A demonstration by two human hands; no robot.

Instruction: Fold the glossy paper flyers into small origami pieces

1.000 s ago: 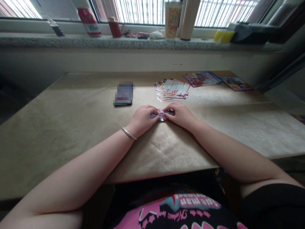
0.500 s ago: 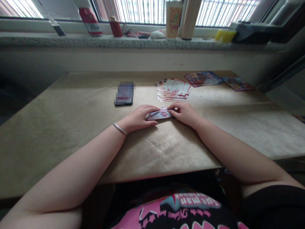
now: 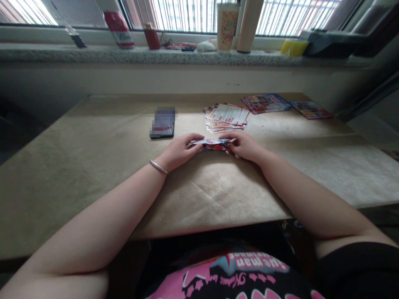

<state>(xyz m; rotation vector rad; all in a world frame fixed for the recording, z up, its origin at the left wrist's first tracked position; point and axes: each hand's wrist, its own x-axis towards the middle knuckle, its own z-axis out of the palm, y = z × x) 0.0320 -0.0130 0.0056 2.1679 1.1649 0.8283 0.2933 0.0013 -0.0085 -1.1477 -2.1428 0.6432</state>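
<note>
Between my two hands is a small folded printed paper [image 3: 215, 147], low over the table's middle. A pale blue and white flap shows at its top, with a red, many-coloured face below it on the near side. My left hand [image 3: 180, 150] grips the left end, thumb on the near side and fingers behind. At the right end my right hand [image 3: 245, 146] is closed in the same way, its thumb partly hidden. Just beyond the paper lies a loose fanned pile of printed cards [image 3: 229, 115], white with red borders.
A dark phone [image 3: 163, 123] lies left of the cards. Two sets of colourful printed packets, one nearer the middle [image 3: 266, 103] and one farther right [image 3: 311, 109], rest at the back right. The windowsill [image 3: 174, 57] holds a red can [image 3: 118, 29], a patterned cup [image 3: 227, 27] and a yellow block [image 3: 294, 47].
The paper lay flatter, with its pale patterned face upward. Now it is tilted and parted, showing the red face on the near side. My right hand has shifted slightly right.
</note>
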